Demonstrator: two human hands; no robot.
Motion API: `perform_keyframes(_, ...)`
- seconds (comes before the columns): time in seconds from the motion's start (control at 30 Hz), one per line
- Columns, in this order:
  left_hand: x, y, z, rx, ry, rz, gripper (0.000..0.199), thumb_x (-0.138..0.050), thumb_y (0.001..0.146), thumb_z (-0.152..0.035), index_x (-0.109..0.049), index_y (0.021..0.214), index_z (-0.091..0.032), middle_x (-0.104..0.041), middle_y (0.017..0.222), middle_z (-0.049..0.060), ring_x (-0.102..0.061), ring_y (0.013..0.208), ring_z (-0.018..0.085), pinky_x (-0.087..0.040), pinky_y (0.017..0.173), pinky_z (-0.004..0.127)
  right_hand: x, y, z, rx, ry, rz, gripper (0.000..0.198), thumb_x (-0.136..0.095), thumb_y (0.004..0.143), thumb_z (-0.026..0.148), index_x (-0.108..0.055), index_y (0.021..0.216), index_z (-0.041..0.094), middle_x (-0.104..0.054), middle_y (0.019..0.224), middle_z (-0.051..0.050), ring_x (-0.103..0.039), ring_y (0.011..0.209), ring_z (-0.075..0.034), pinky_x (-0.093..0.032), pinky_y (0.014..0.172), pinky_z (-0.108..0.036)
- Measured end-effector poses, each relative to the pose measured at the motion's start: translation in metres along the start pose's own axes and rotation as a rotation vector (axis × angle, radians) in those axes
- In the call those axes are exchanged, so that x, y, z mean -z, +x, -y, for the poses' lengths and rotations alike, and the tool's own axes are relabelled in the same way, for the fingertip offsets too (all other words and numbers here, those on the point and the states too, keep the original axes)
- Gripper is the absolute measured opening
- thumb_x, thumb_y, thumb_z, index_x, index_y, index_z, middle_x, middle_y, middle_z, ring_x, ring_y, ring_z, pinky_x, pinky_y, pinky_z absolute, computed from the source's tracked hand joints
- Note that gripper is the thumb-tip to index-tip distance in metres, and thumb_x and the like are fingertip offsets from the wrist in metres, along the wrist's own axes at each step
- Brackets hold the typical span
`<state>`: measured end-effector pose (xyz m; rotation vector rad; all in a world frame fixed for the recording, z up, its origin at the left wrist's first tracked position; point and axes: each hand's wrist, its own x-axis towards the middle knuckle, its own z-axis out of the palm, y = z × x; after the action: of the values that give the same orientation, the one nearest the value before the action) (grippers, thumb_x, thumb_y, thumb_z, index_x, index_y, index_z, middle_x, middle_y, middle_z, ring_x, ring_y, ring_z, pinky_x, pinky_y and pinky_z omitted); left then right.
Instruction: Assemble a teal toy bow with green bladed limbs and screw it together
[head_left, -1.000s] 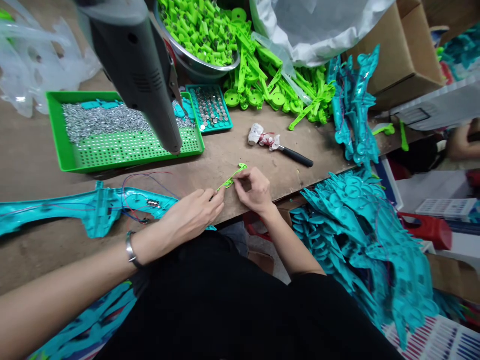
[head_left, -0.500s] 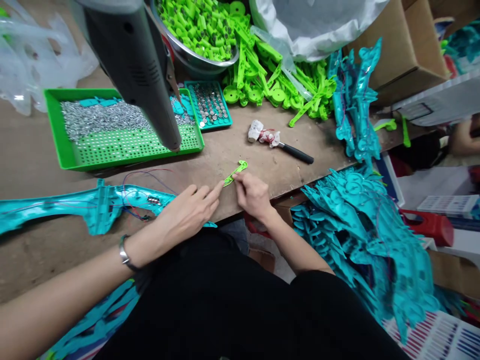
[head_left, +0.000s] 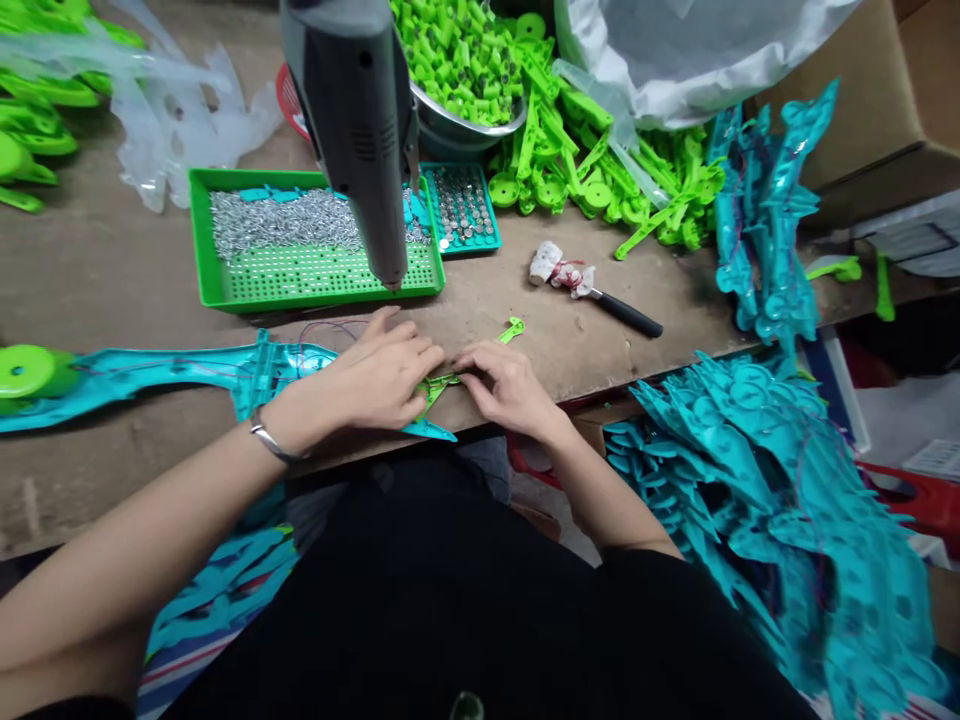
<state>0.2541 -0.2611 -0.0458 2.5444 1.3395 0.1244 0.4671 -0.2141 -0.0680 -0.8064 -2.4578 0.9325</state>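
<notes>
Going by the head view, the only one here: looks like partway through one unit, nowhere near finished. Got the left hand (head_left: pixel 382 372) palm down with fingers bent over one end of a slim green part (head_left: pixel 437 388), grip mostly hidden, so can't tell if closed on it. Right hand (head_left: pixel 510 385) pretty much pinched, thumb and forefinger on the other end of it. Green part sitting between both hands near the bench's front edge, just beside the tip of the open teal shell (head_left: pixel 172 366). Can't tell whether joined to the green bit (head_left: pixel 514 328) poking out past the right hand. Done, at a guess: thin wires (head_left: pixel 326 326) run along the shell, round green piece (head_left: pixel 30 372) placed at the far left end, though no telling if fastened. Left to do, probably: plenty, with the shell open-faced and the power driver (head_left: pixel 367 130) hanging well clear, over the screw tray (head_left: pixel 259 287).
</notes>
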Motion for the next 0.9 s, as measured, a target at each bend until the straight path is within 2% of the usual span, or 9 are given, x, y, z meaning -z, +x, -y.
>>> perform_keyframes(0.07, 0.001, 0.001, 0.001, 0.000, 0.029, 0.012, 0.021, -0.049, 0.083, -0.026, -0.062, 0.095, -0.015, -0.068, 0.085, 0.011, -0.062, 0.090, 0.030, -0.033, 0.102, 0.061, 0.000, 0.001, -0.001, -0.036, -0.001, 0.019, 0.012, -0.055, 0.088, 0.011, -0.063, 0.087, 0.020, -0.072, 0.092, -0.005, -0.066, 0.091, -0.019, -0.052, 0.087, -0.037)
perform_keyframes(0.17, 0.004, -0.001, 0.001, 0.039, 0.070, 0.045, 0.022, -0.048, 0.085, -0.029, -0.061, 0.095, -0.014, -0.067, 0.086, 0.011, -0.062, 0.079, 0.029, -0.041, 0.089, 0.054, 0.003, 0.002, 0.000, -0.093, -0.002, 0.056, 0.012, -0.056, 0.088, 0.011, -0.065, 0.086, 0.019, -0.072, 0.090, -0.005, -0.066, 0.090, -0.019, -0.051, 0.087, -0.035)
perform_keyframes(0.33, 0.011, -0.008, 0.002, 0.084, 0.092, 0.044, 0.024, -0.049, 0.091, -0.037, -0.060, 0.094, -0.016, -0.066, 0.087, 0.010, -0.061, 0.077, 0.026, -0.040, 0.081, 0.044, 0.008, 0.008, 0.007, -0.151, -0.030, 0.112, 0.008, -0.060, 0.086, 0.012, -0.065, 0.083, 0.017, -0.071, 0.088, -0.005, -0.065, 0.087, -0.019, -0.048, 0.084, -0.034)
perform_keyframes(0.43, 0.015, -0.014, -0.004, 0.069, 0.065, 0.036, 0.020, -0.047, 0.093, -0.030, -0.061, 0.095, -0.016, -0.065, 0.087, 0.009, -0.060, 0.076, 0.024, -0.039, 0.078, 0.041, 0.008, 0.011, 0.010, -0.173, -0.044, 0.131, 0.005, -0.063, 0.086, 0.015, -0.065, 0.082, 0.017, -0.071, 0.087, -0.005, -0.064, 0.087, -0.019, -0.047, 0.083, -0.033)
perform_keyframes(0.53, 0.012, -0.021, -0.013, 0.101, 0.038, 0.050, 0.025, -0.039, 0.098, -0.025, -0.061, 0.101, -0.015, -0.063, 0.091, 0.008, -0.057, 0.072, 0.022, -0.038, 0.071, 0.038, 0.007, 0.013, 0.011, -0.197, -0.039, 0.137, 0.007, -0.064, 0.086, 0.014, -0.065, 0.080, 0.017, -0.071, 0.086, -0.005, -0.064, 0.087, -0.018, -0.045, 0.083, -0.032)
perform_keyframes(0.63, 0.005, -0.025, -0.019, 0.170, 0.005, 0.037, 0.028, -0.040, 0.100, -0.034, -0.063, 0.102, -0.018, -0.062, 0.092, 0.006, -0.054, 0.066, 0.019, -0.029, 0.057, 0.033, 0.007, 0.016, 0.012, -0.220, -0.048, 0.146, 0.008, -0.065, 0.085, 0.013, -0.066, 0.079, 0.017, -0.070, 0.083, -0.004, -0.063, 0.084, -0.017, -0.044, 0.081, -0.031)
perform_keyframes(0.73, -0.001, -0.025, -0.020, 0.267, -0.028, 0.009, 0.030, -0.044, 0.099, -0.040, -0.068, 0.094, -0.022, -0.061, 0.089, 0.005, -0.052, 0.063, 0.017, -0.019, 0.052, 0.032, 0.008, 0.017, 0.013, -0.225, -0.062, 0.158, 0.008, -0.066, 0.085, 0.013, -0.066, 0.078, 0.017, -0.069, 0.081, -0.003, -0.061, 0.080, -0.016, -0.043, 0.078, -0.030)
perform_keyframes(0.9, -0.006, -0.020, -0.023, 0.448, -0.114, -0.069, 0.029, -0.049, 0.095, -0.037, -0.069, 0.082, -0.021, -0.063, 0.083, 0.004, -0.057, 0.067, 0.018, -0.024, 0.054, 0.031, 0.009, 0.019, 0.014, -0.239, -0.071, 0.167, 0.008, -0.068, 0.085, 0.016, -0.066, 0.078, 0.017, -0.068, 0.080, -0.003, -0.060, 0.079, -0.016, -0.043, 0.077, -0.031)
